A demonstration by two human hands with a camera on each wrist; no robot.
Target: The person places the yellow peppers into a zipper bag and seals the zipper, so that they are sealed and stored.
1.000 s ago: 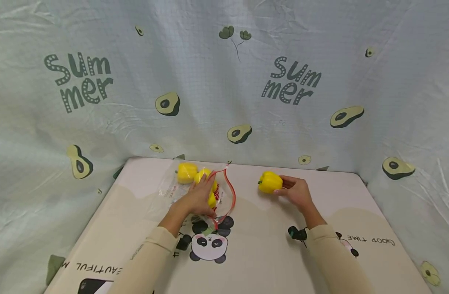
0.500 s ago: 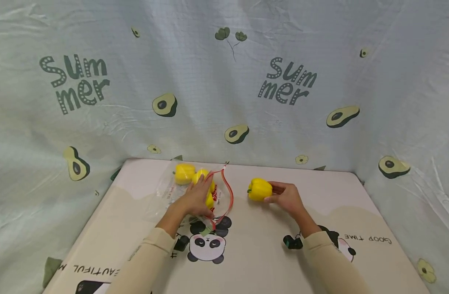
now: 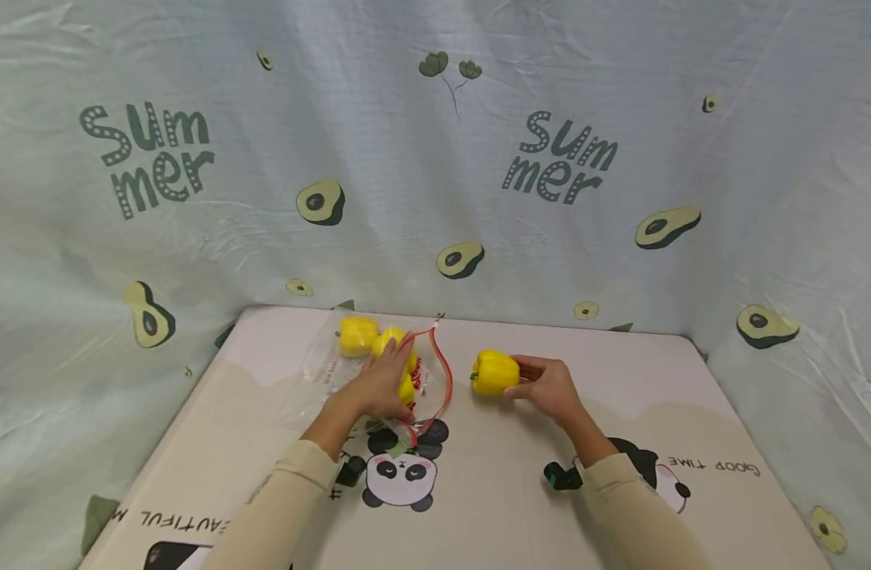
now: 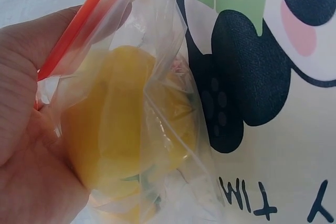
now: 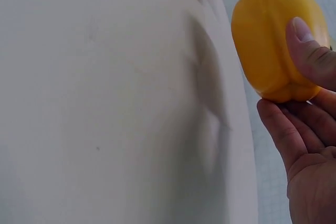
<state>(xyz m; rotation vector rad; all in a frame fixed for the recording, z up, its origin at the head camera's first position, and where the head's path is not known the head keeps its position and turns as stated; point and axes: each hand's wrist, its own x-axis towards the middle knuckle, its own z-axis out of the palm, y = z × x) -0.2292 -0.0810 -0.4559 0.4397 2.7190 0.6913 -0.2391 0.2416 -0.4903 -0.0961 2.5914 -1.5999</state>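
- The loose pepper [image 3: 496,372] was held in the right hand [image 3: 553,388], pinched at its blunt end between thumb and fingertips, stem turned toward the bag [image 3: 329,376].
- The bag was laid on the table [image 3: 507,499], with at least three bagged peppers [image 3: 357,337] seen through its film; its red rim [image 3: 448,376] was near the loose pepper but apart from it.
- The left hand [image 3: 374,388] was spread across the bag and a pepper beneath the film, fingers extended and thumb set apart; no firm pinch was made out.
- Slip judged possible: only the pepper's end was gripped, its skin looked smooth, and a roll on the table could follow.
- Snagging judged possible: if the pepper were brought lower or to one side, the rim could be caught by the stem and folded under.
- Collapse judged possible: the film looked limp, so the mouth could be closed up were the left hand lifted.
- Spillage judged possible: the nearest bagged pepper lay close to the mouth and could be rolled out by a tug.
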